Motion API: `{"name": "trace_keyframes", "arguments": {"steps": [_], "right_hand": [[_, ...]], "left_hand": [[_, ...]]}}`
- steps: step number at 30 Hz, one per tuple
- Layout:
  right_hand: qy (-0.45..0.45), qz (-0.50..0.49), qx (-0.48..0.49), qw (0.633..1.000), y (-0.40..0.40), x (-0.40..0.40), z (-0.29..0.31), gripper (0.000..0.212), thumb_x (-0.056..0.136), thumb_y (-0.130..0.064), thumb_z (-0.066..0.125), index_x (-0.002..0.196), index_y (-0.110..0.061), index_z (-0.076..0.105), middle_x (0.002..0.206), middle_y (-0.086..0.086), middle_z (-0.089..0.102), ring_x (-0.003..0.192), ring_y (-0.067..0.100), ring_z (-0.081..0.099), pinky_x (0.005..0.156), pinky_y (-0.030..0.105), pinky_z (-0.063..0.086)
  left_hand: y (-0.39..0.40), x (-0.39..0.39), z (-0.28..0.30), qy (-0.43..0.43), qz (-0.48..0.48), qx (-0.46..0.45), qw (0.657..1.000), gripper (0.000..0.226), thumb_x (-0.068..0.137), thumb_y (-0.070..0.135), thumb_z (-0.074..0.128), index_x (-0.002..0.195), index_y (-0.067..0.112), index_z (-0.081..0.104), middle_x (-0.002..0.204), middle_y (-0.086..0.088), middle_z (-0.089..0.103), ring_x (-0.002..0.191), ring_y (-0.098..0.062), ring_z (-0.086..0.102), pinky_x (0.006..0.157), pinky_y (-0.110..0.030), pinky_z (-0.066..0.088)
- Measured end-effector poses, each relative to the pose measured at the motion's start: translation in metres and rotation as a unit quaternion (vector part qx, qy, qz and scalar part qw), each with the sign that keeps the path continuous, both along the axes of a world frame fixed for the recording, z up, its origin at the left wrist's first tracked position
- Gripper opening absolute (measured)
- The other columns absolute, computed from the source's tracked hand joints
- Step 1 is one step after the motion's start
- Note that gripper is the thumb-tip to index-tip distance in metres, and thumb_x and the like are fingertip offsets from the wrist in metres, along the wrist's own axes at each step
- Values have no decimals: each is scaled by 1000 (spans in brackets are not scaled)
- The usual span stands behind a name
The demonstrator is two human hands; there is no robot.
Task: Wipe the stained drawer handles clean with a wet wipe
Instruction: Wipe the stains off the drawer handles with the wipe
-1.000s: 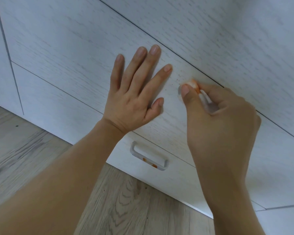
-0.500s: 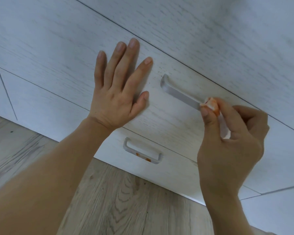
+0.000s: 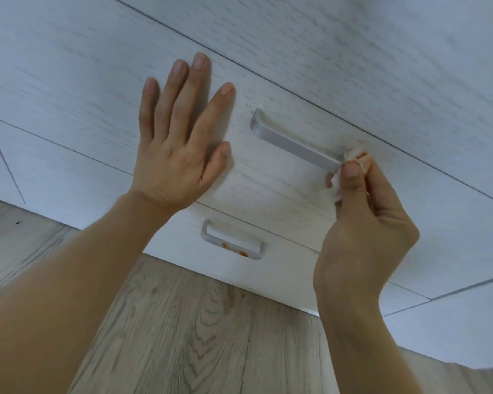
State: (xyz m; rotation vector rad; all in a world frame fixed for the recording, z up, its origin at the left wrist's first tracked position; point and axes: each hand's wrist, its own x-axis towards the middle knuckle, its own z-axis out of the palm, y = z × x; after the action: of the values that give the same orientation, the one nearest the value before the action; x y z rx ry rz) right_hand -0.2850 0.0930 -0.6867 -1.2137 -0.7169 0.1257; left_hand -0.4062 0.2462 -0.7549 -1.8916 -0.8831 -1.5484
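Two handles show, and I judge the job about half done. My right hand [image 3: 365,223] pinches the wipe [image 3: 353,159] between thumb and fingers at the right end of the upper handle [image 3: 293,145], touching the bar there. What shows of that bar looks clean, though its right end is hidden behind the wipe. The lower handle [image 3: 232,241], on the drawer below, still carries orange-red smears near the middle and right of its bar, so it is left to do.

My left hand [image 3: 180,135] lies flat with fingers spread against the upper drawer front [image 3: 268,189], just left of the handle, holding nothing.

Both handles are squared, brushed-metal bars with bent-in ends. The drawer fronts are pale, with printed wood grain and fine dark specks beside the upper handle. The wipe is white, crumpled and stained orange at its tip. Below runs a grey-brown plank floor [image 3: 197,322].
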Motion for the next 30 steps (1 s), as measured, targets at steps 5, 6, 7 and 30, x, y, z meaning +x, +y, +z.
{"name": "trace_keyframes", "arguments": {"steps": [5, 6, 7, 30], "right_hand": [[-71, 5, -10, 997, -13, 2, -9, 23, 86, -17, 66, 103, -2, 69, 93, 9, 63, 87, 18, 63, 84, 20, 52], [-85, 11, -16, 996, -16, 5, -15, 23, 87, -18, 66, 103, -2, 69, 93, 7, 63, 87, 18, 62, 83, 19, 51], [-100, 14, -27, 995, -19, 7, -21, 22, 88, -19, 65, 103, -5, 69, 92, 7, 63, 86, 15, 62, 81, 16, 50], [147, 80, -152, 974, -13, 11, -141, 14, 80, -19, 70, 91, -26, 73, 100, 2, 71, 93, 4, 66, 81, 8, 47]], "left_hand": [[-12, -17, -33, 42, -36, -65, 996, 58, 99, 38, 33, 146, 7, 19, 147, -28, 24, 146, -22, 0, 116, -49, 9], [-15, -21, -43, 54, -46, -79, 994, 59, 100, 39, 31, 147, 7, 16, 150, -24, 18, 146, -19, -3, 116, -49, 8], [-17, -25, -52, 69, -53, -89, 992, 61, 100, 40, 30, 149, 9, 12, 153, -20, 11, 146, -19, -4, 117, -49, 7], [-36, -4, -170, 135, -63, -208, 967, 98, 88, 63, 43, 149, 11, -15, 155, -1, -27, 143, -21, -23, 117, -44, -14]]}}
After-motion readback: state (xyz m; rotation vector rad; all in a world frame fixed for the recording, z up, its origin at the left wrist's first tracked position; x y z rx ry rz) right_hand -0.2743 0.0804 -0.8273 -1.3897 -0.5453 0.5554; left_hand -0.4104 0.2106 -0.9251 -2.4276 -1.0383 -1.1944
